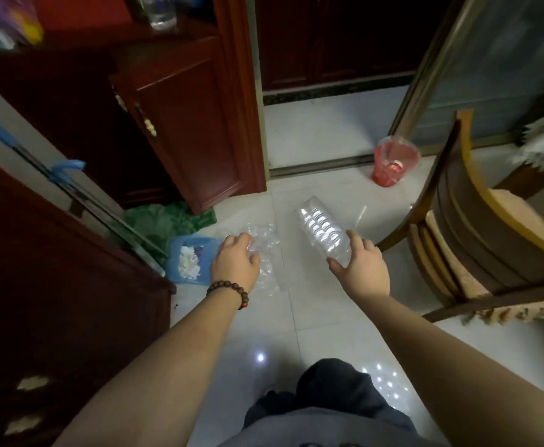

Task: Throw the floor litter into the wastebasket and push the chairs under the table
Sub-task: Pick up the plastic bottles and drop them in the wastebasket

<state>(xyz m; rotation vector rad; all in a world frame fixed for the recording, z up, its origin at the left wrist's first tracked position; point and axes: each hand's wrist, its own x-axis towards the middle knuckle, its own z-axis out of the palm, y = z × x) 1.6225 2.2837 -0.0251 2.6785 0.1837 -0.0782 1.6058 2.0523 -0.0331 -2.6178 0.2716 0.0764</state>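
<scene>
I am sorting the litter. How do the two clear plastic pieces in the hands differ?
The bottle in the right hand keeps its ribbed, round shape; the plastic wrap under the left hand is crumpled and flat. The bottle looks bulkier. Both are transparent.

floor (312, 317) | on it: wastebasket (393, 164); chair (477, 227); dustpan (188, 259)

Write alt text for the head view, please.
Both hands reach down to a white tiled floor: the right hand grips a clear plastic bottle, the left hand crumpled clear plastic. A red wastebasket stands beyond, a wooden chair right.
</scene>
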